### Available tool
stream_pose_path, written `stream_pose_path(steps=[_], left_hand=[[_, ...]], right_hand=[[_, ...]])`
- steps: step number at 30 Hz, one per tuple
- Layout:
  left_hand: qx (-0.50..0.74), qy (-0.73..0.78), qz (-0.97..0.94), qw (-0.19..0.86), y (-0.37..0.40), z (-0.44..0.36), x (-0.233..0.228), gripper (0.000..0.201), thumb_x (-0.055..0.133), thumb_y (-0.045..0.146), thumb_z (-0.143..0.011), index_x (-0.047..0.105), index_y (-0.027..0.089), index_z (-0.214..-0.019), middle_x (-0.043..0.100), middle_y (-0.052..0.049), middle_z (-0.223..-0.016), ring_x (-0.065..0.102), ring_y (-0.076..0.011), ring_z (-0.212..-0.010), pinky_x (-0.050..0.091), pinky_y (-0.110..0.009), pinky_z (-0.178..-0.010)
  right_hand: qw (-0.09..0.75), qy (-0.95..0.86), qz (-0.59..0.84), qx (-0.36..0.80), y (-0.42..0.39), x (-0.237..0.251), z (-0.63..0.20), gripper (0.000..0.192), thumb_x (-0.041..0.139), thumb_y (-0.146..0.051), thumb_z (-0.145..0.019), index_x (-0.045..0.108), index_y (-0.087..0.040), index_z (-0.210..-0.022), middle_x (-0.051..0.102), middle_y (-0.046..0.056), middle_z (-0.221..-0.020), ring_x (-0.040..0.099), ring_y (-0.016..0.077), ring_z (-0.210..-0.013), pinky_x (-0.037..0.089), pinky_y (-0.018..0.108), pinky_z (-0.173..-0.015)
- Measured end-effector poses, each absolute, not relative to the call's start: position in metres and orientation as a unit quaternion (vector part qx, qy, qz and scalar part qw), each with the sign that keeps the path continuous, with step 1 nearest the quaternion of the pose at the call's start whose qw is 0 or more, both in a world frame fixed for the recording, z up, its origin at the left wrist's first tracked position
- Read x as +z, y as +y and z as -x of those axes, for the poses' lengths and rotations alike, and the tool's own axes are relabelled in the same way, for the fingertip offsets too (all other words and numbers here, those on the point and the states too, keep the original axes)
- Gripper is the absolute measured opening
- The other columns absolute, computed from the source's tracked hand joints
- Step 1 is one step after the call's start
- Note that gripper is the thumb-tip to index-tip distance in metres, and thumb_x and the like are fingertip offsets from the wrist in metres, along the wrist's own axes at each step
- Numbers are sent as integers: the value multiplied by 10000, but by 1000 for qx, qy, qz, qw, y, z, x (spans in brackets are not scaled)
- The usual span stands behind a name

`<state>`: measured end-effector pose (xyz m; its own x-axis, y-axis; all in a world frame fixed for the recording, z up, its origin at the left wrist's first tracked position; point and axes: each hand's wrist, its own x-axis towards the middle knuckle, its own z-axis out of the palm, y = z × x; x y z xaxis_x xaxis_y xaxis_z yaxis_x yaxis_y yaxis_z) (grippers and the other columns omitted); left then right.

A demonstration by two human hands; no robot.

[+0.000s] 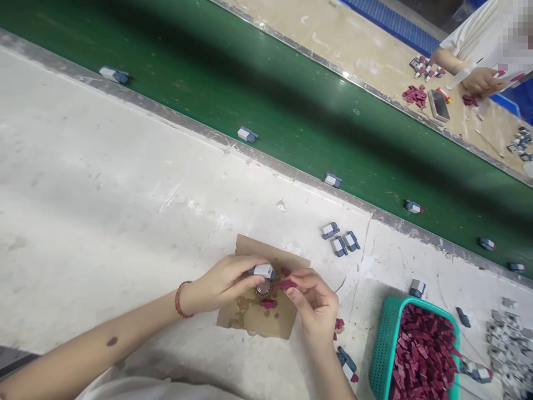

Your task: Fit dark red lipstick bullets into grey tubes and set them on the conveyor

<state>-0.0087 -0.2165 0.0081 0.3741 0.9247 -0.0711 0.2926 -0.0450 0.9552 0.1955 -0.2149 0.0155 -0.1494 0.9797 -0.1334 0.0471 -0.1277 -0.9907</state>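
Note:
My left hand [228,282] grips a small white-and-blue plastic part [264,271] between thumb and fingers. In a pinch, my right hand [313,300] holds a maroon plastic piece [287,284] just right of that part; a small gap seems to lie between them. Below both hands is a stained piece of cardboard [266,326]. On it sits a round bottle cap [264,288] holding greyish stuff, partly covered by my left hand's part. Another maroon piece [268,304] lies on the cardboard near the cap.
A teal basket [385,333] full of maroon pieces stands at right, beside a pile of grey-white parts [510,347]. Three white-and-blue parts [339,240] lie beyond the cardboard. Several more ride on the green conveyor belt [287,111]. Across it, a co-worker's hand [483,81] handles pieces.

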Motion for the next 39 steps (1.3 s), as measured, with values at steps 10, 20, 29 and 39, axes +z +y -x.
stream_pose_path(steps=[10, 20, 29, 39], left_hand=[[273, 457, -716, 451, -218, 6, 4, 429, 307, 462, -1013, 618, 177, -934, 708, -52, -750, 639, -179, -628, 450, -255, -582], [279, 425, -739, 442, -217, 7, 2, 336, 342, 357, -1019, 607, 168, -933, 706, -50, -760, 644, -177, -642, 450, -243, -577], [281, 413, -737, 455, -218, -4, 13, 191, 476, 314, -966, 649, 235, -981, 726, -33, -819, 673, -199, -701, 495, -246, -629], [262, 510, -768, 284, -73, -51, 27, 361, 471, 349, -923, 663, 144, -1149, 676, -98, -1119, 573, -322, -1065, 425, -413, -940]], right_hand=[[448, -443, 497, 596, -213, 13, -178, 109, 785, -310, -753, 725, -219, -760, 711, 41, -833, 674, 163, -721, 567, 290, -650], [353, -622, 470, 518, -208, 24, -192, 65, 657, -216, -856, 722, -214, -855, 724, 60, -866, 688, 189, -810, 565, 301, -719], [354, -670, 478, 444, -217, 46, -203, 123, 611, -249, -908, 721, -212, -949, 730, 62, -905, 685, 190, -863, 556, 307, -776], [265, -609, 741, 98, -240, 69, -352, 189, 509, -236, -909, 682, -205, -980, 703, 102, -996, 635, 270, -948, 499, 446, -848]])
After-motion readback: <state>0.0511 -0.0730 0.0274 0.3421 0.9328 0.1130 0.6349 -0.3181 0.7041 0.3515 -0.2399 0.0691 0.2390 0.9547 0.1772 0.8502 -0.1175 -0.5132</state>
